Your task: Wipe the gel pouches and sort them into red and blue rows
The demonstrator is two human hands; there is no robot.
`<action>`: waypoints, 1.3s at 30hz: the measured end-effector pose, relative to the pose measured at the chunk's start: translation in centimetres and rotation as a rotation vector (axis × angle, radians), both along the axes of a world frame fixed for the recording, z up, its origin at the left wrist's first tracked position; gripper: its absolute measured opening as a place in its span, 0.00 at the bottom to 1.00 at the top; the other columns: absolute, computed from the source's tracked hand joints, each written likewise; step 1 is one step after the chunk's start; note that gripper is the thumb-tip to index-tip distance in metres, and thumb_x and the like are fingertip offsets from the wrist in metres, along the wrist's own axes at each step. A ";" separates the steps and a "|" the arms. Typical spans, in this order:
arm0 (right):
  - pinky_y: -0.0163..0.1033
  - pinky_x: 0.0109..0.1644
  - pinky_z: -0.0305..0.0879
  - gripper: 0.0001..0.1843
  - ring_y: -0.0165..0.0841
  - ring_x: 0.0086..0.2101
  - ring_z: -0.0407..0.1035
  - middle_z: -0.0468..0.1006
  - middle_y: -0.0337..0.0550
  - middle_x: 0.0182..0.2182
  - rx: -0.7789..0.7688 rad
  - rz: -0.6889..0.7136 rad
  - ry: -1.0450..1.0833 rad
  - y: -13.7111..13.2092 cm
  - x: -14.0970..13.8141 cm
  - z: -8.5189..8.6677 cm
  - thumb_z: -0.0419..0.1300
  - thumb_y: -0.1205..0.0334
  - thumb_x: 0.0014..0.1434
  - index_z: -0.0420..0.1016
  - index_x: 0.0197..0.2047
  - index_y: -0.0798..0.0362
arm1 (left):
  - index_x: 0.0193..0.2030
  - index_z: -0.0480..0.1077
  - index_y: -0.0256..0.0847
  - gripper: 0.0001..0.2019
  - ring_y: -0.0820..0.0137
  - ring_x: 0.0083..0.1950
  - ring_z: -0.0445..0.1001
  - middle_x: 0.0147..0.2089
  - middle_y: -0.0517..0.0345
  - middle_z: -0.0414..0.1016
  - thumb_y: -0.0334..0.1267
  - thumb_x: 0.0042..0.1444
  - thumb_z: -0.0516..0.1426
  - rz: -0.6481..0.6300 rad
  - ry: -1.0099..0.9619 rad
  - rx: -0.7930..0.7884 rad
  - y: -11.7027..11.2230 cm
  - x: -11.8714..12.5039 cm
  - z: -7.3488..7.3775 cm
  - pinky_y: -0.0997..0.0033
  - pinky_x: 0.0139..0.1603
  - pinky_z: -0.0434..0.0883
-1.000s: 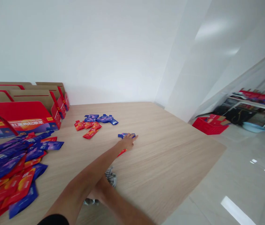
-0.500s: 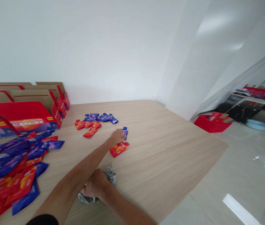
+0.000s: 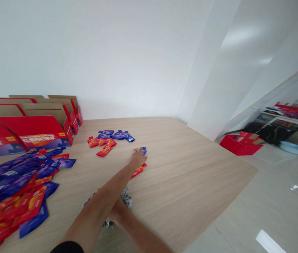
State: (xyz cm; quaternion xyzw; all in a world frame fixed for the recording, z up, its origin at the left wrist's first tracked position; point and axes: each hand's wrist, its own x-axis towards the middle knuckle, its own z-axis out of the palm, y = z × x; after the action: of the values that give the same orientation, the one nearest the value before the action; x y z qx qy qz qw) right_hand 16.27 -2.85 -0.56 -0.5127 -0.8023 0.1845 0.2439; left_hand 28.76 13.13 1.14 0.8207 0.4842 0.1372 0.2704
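Stretched out across the table, my left hand [image 3: 139,157] has its fingers bent over a blue sachet [image 3: 144,151], which is mostly covered. Just below that hand, a red sachet [image 3: 137,171] lies partly hidden. My right hand [image 3: 116,208] is crossed beneath my left forearm, and its fingers are largely hidden. It is closed on a crumpled checked cloth [image 3: 127,199] against the tabletop. Farther back lie a small group of red sachets [image 3: 106,147] and a group of blue sachets [image 3: 121,135].
A large heap of red and blue sachets [image 3: 19,186] covers the table's left side. Behind it stand several open red cartons [image 3: 37,130] by the wall. The wooden table [image 3: 191,168] ends at right above a tiled floor, where a red crate [image 3: 240,144] and a pale blue basin [image 3: 293,147] stand.
My left hand has moved slightly right, covering more of the blue and red sachets. My left forearm has swung right and now hides most of my right hand. The view has shifted slightly.
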 end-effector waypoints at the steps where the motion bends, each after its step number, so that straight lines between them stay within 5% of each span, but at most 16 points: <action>1: 0.40 0.59 0.69 0.10 0.38 0.50 0.78 0.86 0.35 0.47 0.020 0.070 -0.025 0.0 0.1 0.0 0.65 0.65 0.58 0.82 0.42 0.44 | 0.68 0.62 0.33 0.31 0.38 0.71 0.57 0.69 0.24 0.61 0.41 0.59 0.57 -0.013 -0.055 -0.026 -0.1 -0.4 0.4 0.37 0.66 0.57; 4: 0.44 0.55 0.72 0.10 0.44 0.50 0.78 0.85 0.44 0.49 0.038 0.140 -0.124 0.1 0.3 -0.1 0.64 0.64 0.58 0.82 0.44 0.49 | 0.61 0.69 0.38 0.23 0.47 0.64 0.67 0.64 0.33 0.69 0.47 0.62 0.54 -0.083 -0.247 -0.135 -0.6 -2.9 1.7 0.47 0.62 0.65; 8: 0.41 0.45 0.74 0.11 0.44 0.43 0.80 0.85 0.50 0.44 -0.028 -0.080 -0.103 0.1 0.9 -0.3 0.62 0.62 0.60 0.80 0.46 0.52 | 0.58 0.71 0.41 0.27 0.58 0.46 0.76 0.51 0.43 0.78 0.54 0.66 0.42 -0.128 -0.529 -0.306 -3.0 -9.3 3.9 0.60 0.43 0.74; 11: 0.38 0.46 0.72 0.10 0.40 0.44 0.79 0.84 0.48 0.44 0.014 -0.205 0.045 0.4 1.7 -0.4 0.61 0.62 0.63 0.78 0.47 0.51 | 0.55 0.72 0.35 0.28 0.57 0.43 0.77 0.48 0.39 0.79 0.53 0.62 0.45 -0.090 -1.012 -0.584 -6.4 -15.1 5.1 0.61 0.37 0.73; 14: 0.39 0.47 0.70 0.09 0.39 0.44 0.78 0.83 0.48 0.41 0.049 -0.357 0.161 0.9 2.8 -0.2 0.58 0.64 0.64 0.77 0.45 0.52 | 0.49 0.75 0.33 0.25 0.55 0.43 0.77 0.48 0.36 0.79 0.50 0.59 0.48 0.031 -1.377 -0.751 -10.2 -19.6 4.8 0.60 0.36 0.73; 17: 0.39 0.47 0.69 0.10 0.38 0.43 0.76 0.81 0.45 0.40 0.113 -0.410 0.265 1.4 4.0 0.1 0.54 0.65 0.64 0.76 0.45 0.51 | 0.42 0.76 0.33 0.20 0.58 0.41 0.77 0.46 0.38 0.80 0.48 0.60 0.51 0.188 -1.494 -0.762 -12.8 -21.9 3.0 0.62 0.35 0.73; 25: 0.45 0.54 0.66 0.15 0.41 0.48 0.72 0.80 0.49 0.45 0.317 -0.487 0.434 1.6 4.6 0.3 0.49 0.56 0.68 0.74 0.48 0.51 | 0.42 0.77 0.36 0.16 0.66 0.37 0.78 0.40 0.48 0.81 0.49 0.62 0.57 0.402 -1.595 -0.686 -14.5 -23.5 -1.1 0.67 0.37 0.75; 34: 0.42 0.52 0.68 0.11 0.39 0.45 0.73 0.78 0.46 0.42 0.341 -0.247 0.485 0.6 3.3 0.5 0.51 0.59 0.67 0.73 0.46 0.51 | 0.43 0.78 0.41 0.18 0.57 0.57 0.78 0.46 0.50 0.83 0.54 0.57 0.62 0.523 -1.527 -0.587 -15.0 -20.7 -4.5 0.58 0.60 0.73; 39: 0.38 0.50 0.69 0.13 0.37 0.43 0.75 0.79 0.45 0.41 0.209 -0.060 0.408 -0.4 1.4 -0.2 0.51 0.64 0.64 0.74 0.47 0.51 | 0.45 0.76 0.44 0.20 0.59 0.64 0.73 0.49 0.50 0.81 0.58 0.58 0.61 0.581 -1.463 -0.420 -14.3 -22.0 -5.1 0.61 0.65 0.69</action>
State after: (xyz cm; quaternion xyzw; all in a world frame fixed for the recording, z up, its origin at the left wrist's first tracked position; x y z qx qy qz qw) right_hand 17.62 -3.22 -0.73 -0.4603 -0.7356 0.1927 0.4582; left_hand 6.72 -1.14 -3.98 0.2973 0.3944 0.6096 0.6201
